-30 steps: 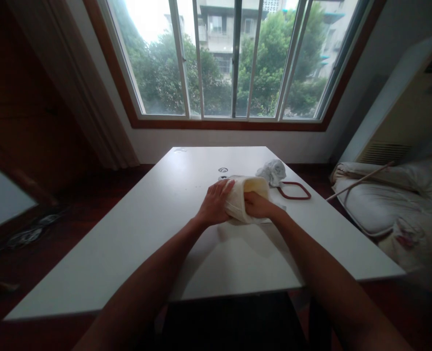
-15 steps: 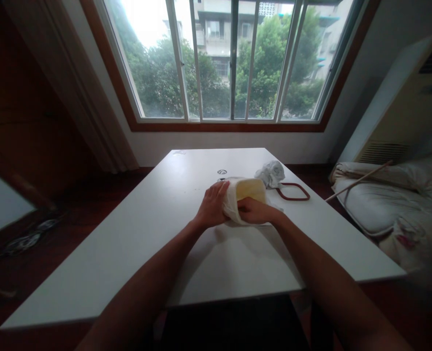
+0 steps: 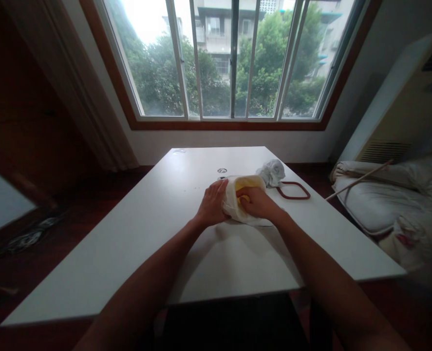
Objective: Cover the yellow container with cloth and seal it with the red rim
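A cream tub-like container [image 3: 231, 199] lies tipped over near the table's middle. Its rounded-square mouth faces me and to the right, showing a yellowish inside. Thin whitish material seems to wrap around its rim. My left hand [image 3: 213, 201] is wrapped around the container's left side, fingers over the top. Inside the mouth, my right hand [image 3: 256, 201] has its fingers curled against the yellowish inner surface. What those fingertips pinch, if anything, is too small to tell. Just beyond my right hand sits a crumpled white bundle [image 3: 273, 171], with a reddish-brown rounded-square ring [image 3: 293, 197] lying flat beside it.
The white table [image 3: 139, 234] narrows toward the window wall. On it are a round cable-hole cover [image 3: 222, 170] and a small clear piece [image 3: 179, 151] at the far left corner. Right of the table, a stick [image 3: 360, 180] rests on a wrapped cushion [image 3: 362, 207].
My right hand has curled its fingers and lifted slightly inside the container's mouth, and a yellow edge now shows by its fingers. My left hand keeps its hold on the side.
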Action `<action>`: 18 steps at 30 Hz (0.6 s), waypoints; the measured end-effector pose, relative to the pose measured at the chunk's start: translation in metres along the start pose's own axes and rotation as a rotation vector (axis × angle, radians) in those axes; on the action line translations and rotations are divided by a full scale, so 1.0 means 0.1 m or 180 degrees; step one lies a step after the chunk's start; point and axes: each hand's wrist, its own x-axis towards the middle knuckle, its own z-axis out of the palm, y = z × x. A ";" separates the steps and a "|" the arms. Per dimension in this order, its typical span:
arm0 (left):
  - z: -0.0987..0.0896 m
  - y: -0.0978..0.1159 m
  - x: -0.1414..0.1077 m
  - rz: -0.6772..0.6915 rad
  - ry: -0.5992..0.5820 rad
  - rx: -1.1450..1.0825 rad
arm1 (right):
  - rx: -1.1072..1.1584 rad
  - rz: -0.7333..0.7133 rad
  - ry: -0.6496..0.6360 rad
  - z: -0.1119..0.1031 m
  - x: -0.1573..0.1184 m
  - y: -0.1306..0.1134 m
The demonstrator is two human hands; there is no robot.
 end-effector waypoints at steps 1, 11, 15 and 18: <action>0.00 0.01 0.00 0.0010 0.0012 -0.0008 | -0.0044 -0.0013 -0.0066 0.02 0.00 0.01; 0.02 0.04 -0.01 0.0064 0.0069 -0.0035 | 0.0014 -0.0076 0.0106 0.05 0.02 -0.07; 0.00 0.06 0.00 0.0148 0.0005 -0.0065 | 0.0521 -0.0168 -0.0541 0.05 -0.03 -0.14; -0.03 0.08 0.02 0.0275 -0.0023 -0.0090 | 0.0705 -0.0348 -0.0992 0.07 -0.06 -0.15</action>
